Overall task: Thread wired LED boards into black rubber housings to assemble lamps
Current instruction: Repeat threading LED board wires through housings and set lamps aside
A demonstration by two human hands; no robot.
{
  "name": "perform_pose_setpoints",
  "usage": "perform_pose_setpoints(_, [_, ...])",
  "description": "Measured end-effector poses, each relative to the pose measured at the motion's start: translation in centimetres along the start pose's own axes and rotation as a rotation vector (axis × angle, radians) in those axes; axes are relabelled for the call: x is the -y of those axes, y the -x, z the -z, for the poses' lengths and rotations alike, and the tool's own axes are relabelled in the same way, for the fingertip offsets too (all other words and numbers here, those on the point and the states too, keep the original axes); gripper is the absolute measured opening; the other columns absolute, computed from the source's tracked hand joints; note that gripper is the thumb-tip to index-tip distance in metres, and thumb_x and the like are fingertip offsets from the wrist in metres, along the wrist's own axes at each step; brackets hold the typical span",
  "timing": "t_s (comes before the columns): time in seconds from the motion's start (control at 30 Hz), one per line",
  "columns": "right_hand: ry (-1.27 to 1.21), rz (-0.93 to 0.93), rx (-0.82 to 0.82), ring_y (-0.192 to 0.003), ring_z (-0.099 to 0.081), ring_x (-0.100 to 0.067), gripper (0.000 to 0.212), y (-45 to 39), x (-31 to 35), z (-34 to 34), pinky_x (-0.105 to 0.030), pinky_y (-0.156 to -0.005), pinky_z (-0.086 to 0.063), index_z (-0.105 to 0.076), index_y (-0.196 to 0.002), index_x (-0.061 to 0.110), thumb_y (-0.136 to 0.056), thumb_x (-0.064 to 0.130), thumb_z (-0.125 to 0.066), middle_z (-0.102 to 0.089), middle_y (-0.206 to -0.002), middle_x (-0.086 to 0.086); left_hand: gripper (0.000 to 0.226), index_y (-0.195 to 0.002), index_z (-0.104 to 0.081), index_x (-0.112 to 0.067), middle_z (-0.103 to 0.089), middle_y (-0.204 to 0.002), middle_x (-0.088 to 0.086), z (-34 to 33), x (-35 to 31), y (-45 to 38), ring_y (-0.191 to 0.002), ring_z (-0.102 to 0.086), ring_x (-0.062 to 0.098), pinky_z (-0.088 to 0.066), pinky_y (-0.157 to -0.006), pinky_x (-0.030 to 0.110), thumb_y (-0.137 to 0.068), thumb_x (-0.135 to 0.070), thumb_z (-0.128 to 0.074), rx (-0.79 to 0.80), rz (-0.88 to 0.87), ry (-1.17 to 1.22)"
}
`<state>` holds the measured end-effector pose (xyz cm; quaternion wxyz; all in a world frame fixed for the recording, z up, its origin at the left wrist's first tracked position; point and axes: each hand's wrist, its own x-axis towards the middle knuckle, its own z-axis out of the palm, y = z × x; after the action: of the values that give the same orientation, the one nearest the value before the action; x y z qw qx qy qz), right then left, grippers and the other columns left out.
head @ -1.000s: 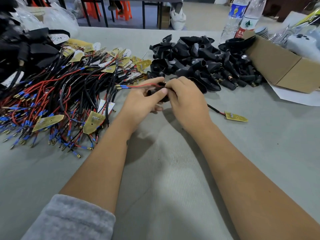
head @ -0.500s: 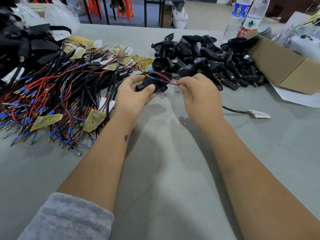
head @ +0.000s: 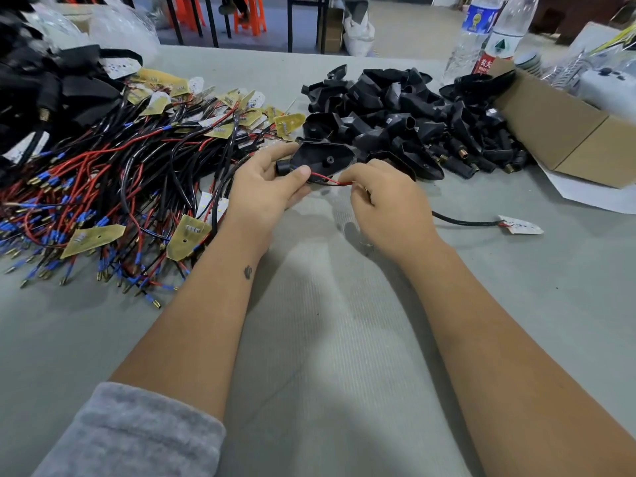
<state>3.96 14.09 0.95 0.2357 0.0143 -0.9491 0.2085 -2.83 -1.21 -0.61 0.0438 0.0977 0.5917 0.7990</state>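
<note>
While the black rubber housing is now sitting tilted open-side up in our left hand, our right hand is pinching the red wire at three o'clock, drawing it through; the LED board is trailing behind on the counter, so threading is well underway.

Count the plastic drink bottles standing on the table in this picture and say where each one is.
2. The blue-labelled bottle stands at the table's far right; the red-and-white-labelled bottle stands just right of it, behind the cardboard box. Clutter at the far right might hide others.
</note>
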Motion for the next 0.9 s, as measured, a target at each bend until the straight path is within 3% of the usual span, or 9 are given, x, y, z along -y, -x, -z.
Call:
perform_pose_setpoints(0.13, [0.024,-0.071,-0.04,-0.089,-0.052,-0.021,0.034,-0.09,-0.09,0.14,-0.041,-0.068,-0.046,-0.064,-0.115,0.023,-0.094,0.01,-0.042,-0.051,-0.092,0.001,0.032,-0.105,-0.065,-0.027,-0.072,-0.104,-0.008,0.15,-0.04,0.11,-0.097,-0.071,0.015,-0.056,-0.074,0.023,-0.088,-0.001,-0.067,0.061,0.003,-0.019])
perform_pose_setpoints(0.3, [0.053,-0.151,-0.094,-0.088,-0.053,-0.024,0.036,-0.08,-0.25,0.26,-0.04,-0.067,-0.047,-0.064,-0.116,0.028,-0.094,0.011,-0.041,-0.055,-0.096,-0.004,0.034,-0.111,-0.066,-0.028,-0.064,-0.124,0.008,0.05,-0.08,0.18,-0.107,-0.066,0.018,-0.055,-0.074,0.022,-0.088,-0.004,-0.068,0.092,0.021,-0.077])
perform_pose_setpoints(0.47, [0.077,-0.147,-0.119,-0.082,-0.052,-0.022,0.034,-0.01,-0.15,0.33,-0.034,-0.061,-0.041,-0.069,-0.11,0.029,-0.092,0.014,-0.044,-0.054,-0.092,-0.002,0.04,-0.119,-0.064,-0.022,-0.067,-0.112,0.012,-0.29,0.03,0.11,-0.084,-0.066,0.009,-0.052,-0.07,0.015,-0.087,0.003,-0.066,0.023,-0.042,-0.179])
perform_pose_setpoints(0.57, [0.097,-0.112,-0.141,-0.075,-0.051,-0.019,0.029,0.04,-0.01,0.38,-0.029,-0.056,-0.034,-0.071,-0.104,0.03,-0.091,0.02,-0.047,-0.055,-0.088,0.0,0.036,-0.112,-0.07,-0.021,-0.069,-0.086,-0.013,-0.16,0.16,0.1,-0.064,-0.058,-0.008,-0.047,-0.065,0.009,-0.084,0.003,-0.069,-0.041,-0.152,-0.354])
perform_pose_setpoints(0.63, [0.105,-0.087,-0.147,-0.072,-0.048,-0.016,0.025,0.04,0.15,0.39,-0.027,-0.053,-0.028,-0.071,-0.102,0.033,-0.091,0.024,-0.05,-0.052,-0.085,0.003,0.03,-0.105,-0.073,-0.022,-0.068,-0.079,-0.019,0.01,0.19,0.14,-0.062,-0.058,-0.009,-0.048,-0.067,0.009,-0.084,-0.001,-0.071,-0.061,-0.181,-0.412])
perform_pose_setpoints(0.77, [0.089,-0.064,-0.101,-0.076,-0.051,-0.014,0.022,0.02,0.18,0.32,-0.021,-0.051,-0.028,-0.07,-0.108,0.034,-0.096,0.03,-0.053,-0.048,-0.085,0.007,0.025,-0.1,-0.071,-0.023,-0.071,-0.078,-0.008,0.14,-0.01,0.13,-0.074,-0.068,0.005,-0.056,-0.08,0.024,-0.085,-0.002,-0.071,-0.04,-0.126,-0.285])
perform_pose_setpoints(0.9, [0.076,-0.086,-0.075,-0.088,-0.056,-0.015,0.021,-0.11,0.11,0.12,-0.031,-0.064,-0.039,-0.064,-0.11,0.024,-0.101,0.026,-0.046,-0.058,-0.097,0.009,0.022,-0.095,-0.072,-0.02,-0.075,-0.084,-0.002,0.19,0.03,0.0,-0.082,-0.071,0.013,-0.055,-0.075,0.021,-0.085,-0.001,-0.071,-0.024,-0.083,-0.119])
